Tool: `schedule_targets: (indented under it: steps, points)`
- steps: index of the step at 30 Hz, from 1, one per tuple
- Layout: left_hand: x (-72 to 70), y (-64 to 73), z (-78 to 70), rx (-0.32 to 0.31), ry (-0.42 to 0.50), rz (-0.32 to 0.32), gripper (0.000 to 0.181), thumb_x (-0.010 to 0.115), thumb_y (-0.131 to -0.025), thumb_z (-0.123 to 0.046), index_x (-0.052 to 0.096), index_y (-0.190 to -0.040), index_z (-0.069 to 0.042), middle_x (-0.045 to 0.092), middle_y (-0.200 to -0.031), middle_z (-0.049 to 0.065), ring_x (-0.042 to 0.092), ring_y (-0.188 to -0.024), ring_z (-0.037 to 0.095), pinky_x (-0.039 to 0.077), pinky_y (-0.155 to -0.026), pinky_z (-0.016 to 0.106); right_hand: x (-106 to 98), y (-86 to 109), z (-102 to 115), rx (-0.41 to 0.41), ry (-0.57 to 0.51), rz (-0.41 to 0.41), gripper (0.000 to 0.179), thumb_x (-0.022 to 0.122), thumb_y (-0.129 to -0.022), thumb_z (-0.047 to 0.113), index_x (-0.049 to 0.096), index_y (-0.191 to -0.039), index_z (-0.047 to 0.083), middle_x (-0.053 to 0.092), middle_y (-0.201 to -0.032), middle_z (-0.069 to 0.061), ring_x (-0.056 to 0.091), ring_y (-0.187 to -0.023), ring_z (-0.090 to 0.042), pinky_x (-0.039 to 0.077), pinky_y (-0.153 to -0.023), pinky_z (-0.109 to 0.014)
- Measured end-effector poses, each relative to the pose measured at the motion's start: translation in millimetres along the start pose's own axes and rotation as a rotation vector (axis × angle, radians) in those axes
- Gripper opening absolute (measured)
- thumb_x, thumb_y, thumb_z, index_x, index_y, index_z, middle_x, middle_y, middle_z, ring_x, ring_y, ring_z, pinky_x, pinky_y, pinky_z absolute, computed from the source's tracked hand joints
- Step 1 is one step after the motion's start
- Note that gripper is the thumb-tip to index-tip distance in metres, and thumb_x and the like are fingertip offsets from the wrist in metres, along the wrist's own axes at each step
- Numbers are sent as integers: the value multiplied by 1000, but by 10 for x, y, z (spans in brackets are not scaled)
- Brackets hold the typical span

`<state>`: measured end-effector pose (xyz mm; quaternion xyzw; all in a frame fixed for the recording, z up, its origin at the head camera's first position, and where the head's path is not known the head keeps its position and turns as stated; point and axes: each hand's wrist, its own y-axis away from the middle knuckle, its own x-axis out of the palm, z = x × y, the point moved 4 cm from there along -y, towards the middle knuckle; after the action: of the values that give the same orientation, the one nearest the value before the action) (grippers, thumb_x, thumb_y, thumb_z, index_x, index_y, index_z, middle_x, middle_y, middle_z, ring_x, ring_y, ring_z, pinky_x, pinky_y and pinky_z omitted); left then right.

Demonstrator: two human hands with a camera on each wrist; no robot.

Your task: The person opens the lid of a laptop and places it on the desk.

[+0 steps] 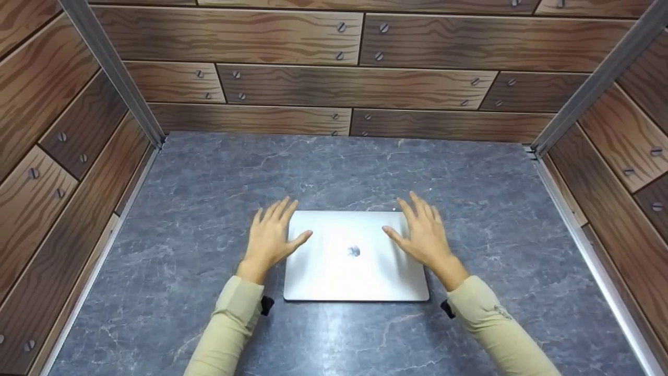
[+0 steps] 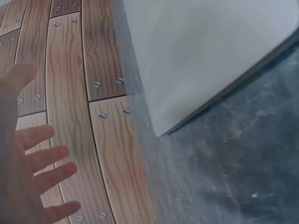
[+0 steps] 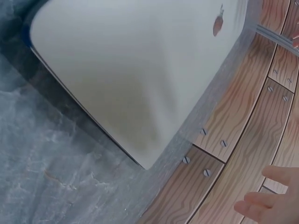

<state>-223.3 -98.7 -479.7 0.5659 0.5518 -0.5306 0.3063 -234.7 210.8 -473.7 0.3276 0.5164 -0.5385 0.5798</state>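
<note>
Hands (image 1: pixel 269 237) (image 1: pixel 425 237) apart, closed silver laptop (image 1: pixel 355 269) between them

Laptop (image 1: pixel 355 277) is lying flat on the table (image 1: pixel 209 177), pretty much between the two hands and a good way forward of the back wall (image 1: pixel 297 86). Left hand (image 1: pixel 271 237) is hanging by its left edge with the thumb reaching in over the lid; right hand (image 1: pixel 424 235) is doing the mirror thing over on the right. Fingers on both are pointing toward the back wall. Logo (image 1: pixel 354 251) is sitting around mid-lid. Left wall (image 1: pixel 31 235) and right wall (image 1: pixel 616 198) are boxing the table in, well apart from the laptop, and a post is standing in each back corner: left post (image 1: pixel 115 73), right post (image 1: pixel 595 78).
</note>
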Motion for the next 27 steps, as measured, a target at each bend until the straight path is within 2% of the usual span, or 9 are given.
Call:
schedule_targets:
  steps: [4, 7, 19, 24, 27]
  points:
    - [43, 99, 2, 56, 45, 4, 73, 59, -87, -58, 47, -143, -12, 51, -146, 13, 50, -134, 33, 40, -113, 58, 35, 70, 24, -35, -24, -12, 73, 61, -88, 51, 43, -144, 9, 35, -153, -24, 38, -140, -43, 26, -120, -62]
    - [76, 170, 10, 75, 70, 23, 73, 60, -87, -56, 47, -142, -11, 52, -145, 14, 51, -133, 33, 41, -112, 58, 63, 123, 42, -51, -33, -12, 72, 62, -88, 51, 44, -144, 8, 37, -152, -23, 39, -139, -41, 26, -120, -61]
    - [188, 393, 37, 103, 75, 44, 73, 62, -86, -55, 49, -141, -9, 56, -139, 16, 54, -128, 34, 44, -110, 55, 199, 291, 74, -96, -41, -10, 70, 63, -87, 48, 47, -141, 7, 43, -149, -23, 42, -137, -41, 29, -118, -62]
    - [238, 468, 55, 109, 90, 71, 74, 63, -86, -54, 49, -141, -7, 56, -139, 16, 54, -128, 34, 43, -110, 55, 253, 361, 87, -112, -33, -4, 69, 64, -87, 48, 48, -140, 7, 46, -147, -21, 45, -135, -39, 34, -116, -60]
    - [284, 518, 67, 114, 112, 109, 75, 65, -85, -52, 48, -141, -5, 54, -142, 16, 53, -130, 35, 40, -113, 55, 286, 420, 107, -137, -50, 12, 70, 64, -87, 47, 48, -140, 4, 47, -146, -22, 46, -134, -40, 36, -115, -58]
